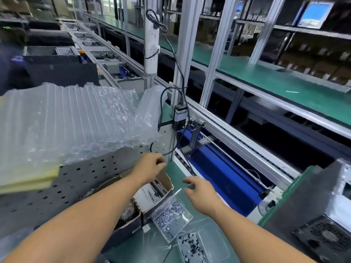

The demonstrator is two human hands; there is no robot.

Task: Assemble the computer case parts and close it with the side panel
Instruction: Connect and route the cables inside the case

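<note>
A grey computer case (326, 209) with a fan grille stands at the right edge, partly cut off. My left hand (150, 168) hovers over an open cardboard box (167, 182) of small parts, fingers curled together; whether it pinches something is too small to tell. My right hand (201, 194) floats above the green mat with loosely curled fingers and holds nothing. Below the hands lie a clear tray of silver screws (171, 215) and a clear tray of black screws (193, 247).
Inflated air-cushion packing (72, 118) lies on a grey perforated metal box (79, 179) at the left, above yellow foam sheets (28, 179). A blue conveyor belt (224, 177) runs ahead. A black scanner with cables (179, 120) hangs on an aluminium post.
</note>
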